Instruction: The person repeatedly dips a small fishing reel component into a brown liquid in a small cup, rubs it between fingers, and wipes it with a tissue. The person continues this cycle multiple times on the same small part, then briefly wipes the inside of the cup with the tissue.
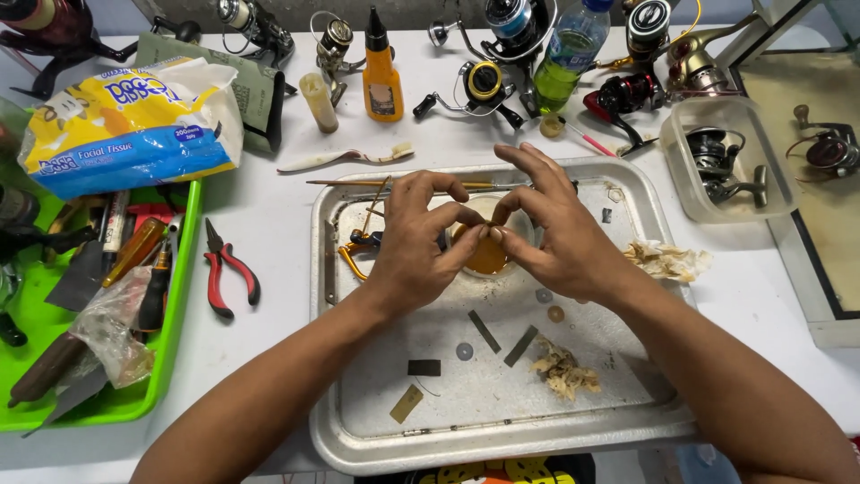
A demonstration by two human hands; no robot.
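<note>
Together, your left hand (414, 235) and right hand (554, 226) pinch a tiny part (too small to identify) over the cup (488, 255) of amber liquid on the tray (502, 439), apparently mid-cleaning, demanding steady fingertips.

A dull, scuffed metal tray (358, 430) is sitting on the smooth white bench (260, 224). Glossy green plastic is forming the bin (175, 296) at left; the pliers (226, 269) are showing red rubbery grips, and the tissue pack (125, 125) is gleaming with crinkled film.
</note>
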